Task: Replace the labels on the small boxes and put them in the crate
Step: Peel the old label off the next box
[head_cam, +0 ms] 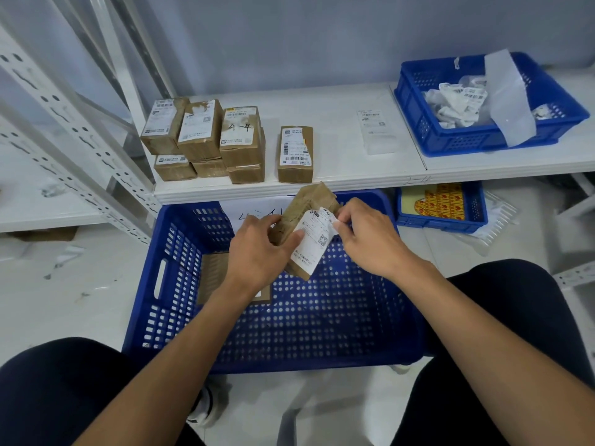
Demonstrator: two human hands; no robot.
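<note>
With the small cardboard box point(310, 204) held above the blue crate point(322, 320), the left hand point(257, 252) best grips it firmly while the right hand point(370, 239), fingers point(342, 222) pinching the label point(314, 241) by its top corner, peels slowly to avoid tearing.

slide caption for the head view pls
Left hand grips a small box over the blue crate; right hand pinches a corner of its label.

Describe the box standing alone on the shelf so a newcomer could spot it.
Find the white shelf above the big blue crate. Right of the stacked boxes stands one brown box, apart from them and unstacked.
</note>
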